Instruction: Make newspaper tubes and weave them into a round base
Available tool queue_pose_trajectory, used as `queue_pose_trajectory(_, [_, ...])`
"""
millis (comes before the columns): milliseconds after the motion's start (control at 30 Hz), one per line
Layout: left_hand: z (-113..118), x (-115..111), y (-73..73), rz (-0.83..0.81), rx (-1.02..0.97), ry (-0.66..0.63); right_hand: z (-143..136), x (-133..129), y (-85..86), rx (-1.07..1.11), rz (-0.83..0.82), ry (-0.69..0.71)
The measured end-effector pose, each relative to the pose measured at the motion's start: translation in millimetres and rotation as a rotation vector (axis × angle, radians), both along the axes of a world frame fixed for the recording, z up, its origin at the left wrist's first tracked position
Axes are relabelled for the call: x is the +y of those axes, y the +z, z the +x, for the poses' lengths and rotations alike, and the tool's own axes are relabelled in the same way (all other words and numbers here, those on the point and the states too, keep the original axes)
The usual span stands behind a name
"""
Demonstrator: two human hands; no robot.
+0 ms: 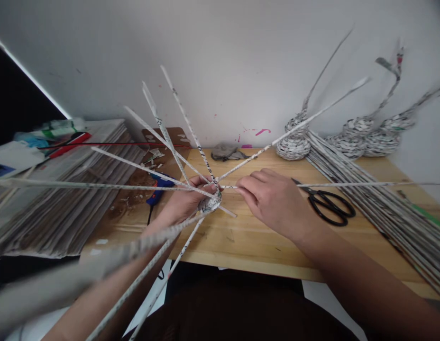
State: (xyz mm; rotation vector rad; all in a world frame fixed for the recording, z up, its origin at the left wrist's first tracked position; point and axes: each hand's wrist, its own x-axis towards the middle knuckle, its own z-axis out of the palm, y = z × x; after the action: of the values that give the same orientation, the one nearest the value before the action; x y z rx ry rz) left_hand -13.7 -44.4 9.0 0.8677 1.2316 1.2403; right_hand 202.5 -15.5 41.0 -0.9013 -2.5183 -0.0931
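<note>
My left hand (186, 201) is closed around a small woven newspaper piece (210, 203) above the table. Several rolled paper sticks fan out from this piece in all directions, some pointing at the wall and some toward me. One thick stick (134, 251) comes close to the camera and is blurred. My right hand (271, 199) pinches a paper stick (230, 187) just right of the woven piece; its far end runs out to the right past the hand. Black-handled scissors (332, 207) lie beside my right hand, their blades partly hidden by it.
Woven gourd-shaped paper pieces (294, 142) stand along the wall at right. A bundle of paper sticks (376, 203) lies across the table's right side. At left are a stack of paper (63, 208), a blue glue gun (159, 187) and a grey rag (227, 152) farther back.
</note>
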Motion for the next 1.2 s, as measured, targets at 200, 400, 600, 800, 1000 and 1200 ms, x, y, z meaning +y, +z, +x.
queue_pose_trajectory(200, [4.8,-2.0,2.7,0.017,-0.015,0.037,-0.2,-0.8,-2.6,0.054,-0.087,-0.016])
queue_pose_trajectory(400, [4.7,-1.5,0.9,0.071,0.000,0.014,-0.9,-1.9,0.3,0.081,-0.245,-0.037])
queue_pose_trajectory(600, [10.0,-1.8,2.6,0.059,0.024,0.033,-2.2,-4.1,1.6,0.080,-0.290,-0.076])
queue_pose_trajectory(800, [10.8,-4.0,-2.8,0.035,-0.001,0.041,-4.0,-3.9,-1.1,0.093,-0.318,-0.059])
queue_pose_trajectory(1000, [12.1,-5.4,-0.2,0.006,0.048,0.040,-7.5,-5.5,0.7,0.054,-0.341,-0.089])
queue_pose_trajectory(1200, [10.8,-5.7,-0.8,0.001,0.079,0.008,-11.6,-3.7,-0.9,0.063,-0.358,-0.092])
